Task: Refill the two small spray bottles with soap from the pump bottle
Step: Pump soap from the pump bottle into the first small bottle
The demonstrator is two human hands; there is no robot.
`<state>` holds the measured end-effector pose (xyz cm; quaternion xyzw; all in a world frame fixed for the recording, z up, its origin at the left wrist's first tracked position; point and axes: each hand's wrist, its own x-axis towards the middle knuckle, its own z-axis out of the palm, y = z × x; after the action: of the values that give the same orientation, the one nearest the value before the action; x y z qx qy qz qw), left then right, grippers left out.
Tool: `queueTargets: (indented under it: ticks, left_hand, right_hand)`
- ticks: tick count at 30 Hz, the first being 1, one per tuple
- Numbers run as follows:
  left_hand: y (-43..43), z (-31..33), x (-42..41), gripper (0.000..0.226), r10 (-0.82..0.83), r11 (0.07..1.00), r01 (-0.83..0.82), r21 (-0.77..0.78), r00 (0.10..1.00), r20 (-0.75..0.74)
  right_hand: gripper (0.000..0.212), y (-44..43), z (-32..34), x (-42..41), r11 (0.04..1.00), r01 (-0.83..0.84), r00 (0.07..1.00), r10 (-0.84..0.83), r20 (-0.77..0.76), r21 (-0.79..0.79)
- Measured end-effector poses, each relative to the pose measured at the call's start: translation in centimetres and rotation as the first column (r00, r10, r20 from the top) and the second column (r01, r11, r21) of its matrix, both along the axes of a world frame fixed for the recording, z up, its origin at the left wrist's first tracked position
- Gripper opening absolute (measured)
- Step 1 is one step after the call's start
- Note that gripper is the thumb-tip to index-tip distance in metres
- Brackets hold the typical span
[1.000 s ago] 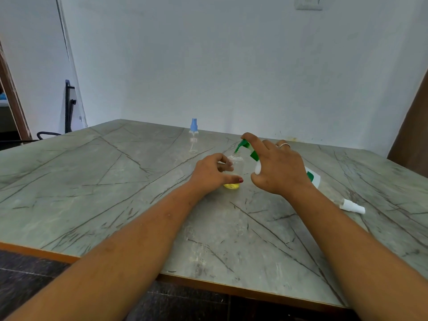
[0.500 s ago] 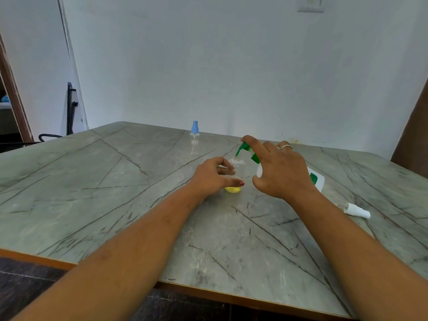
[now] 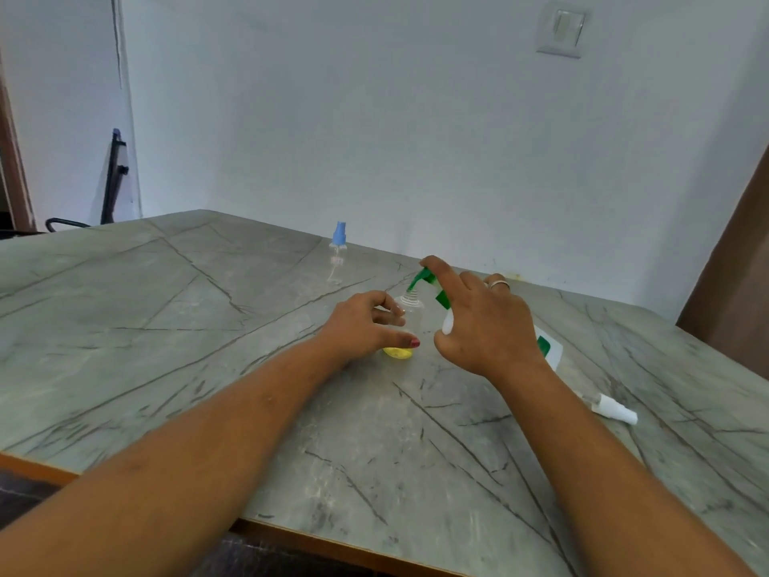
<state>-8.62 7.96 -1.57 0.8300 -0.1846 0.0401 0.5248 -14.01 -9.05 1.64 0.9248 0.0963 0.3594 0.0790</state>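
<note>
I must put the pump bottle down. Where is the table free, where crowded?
Bare: the left side of the table, between the blue-capped bottle and the left arm; also the near strip between both arms. Crowded: the middle, where the left hand holds the open bottle and the right hand the pump bottle. A white cap lies right.

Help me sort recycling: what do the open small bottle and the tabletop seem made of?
Open small bottle: likely clear glossy plastic; the yellow soap shows through its wall.
Tabletop: marble-look, low sheen, dark veins; the orange-brown edge suggests laminate over board.
</note>
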Motion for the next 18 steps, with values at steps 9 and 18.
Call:
queueTargets:
  ticks: [9, 18]
  left_hand:
    - [-0.14, 0.23, -0.58, 0.039, 0.011, 1.000, -0.012, 0.022, 1.000, 0.008]
    - [-0.17, 0.30, -0.58, 0.037, 0.022, 0.999, -0.023, 0.050, 1.000, 0.018]
  right_hand:
    - [0.081, -0.11, 0.08, -0.01, 0.999, 0.016, 0.999, -0.015, 0.030, -0.029]
    - [0.083, -0.30, -0.04, 0.16, 1.000, 0.008, 1.000, -0.008, 0.024, -0.024]
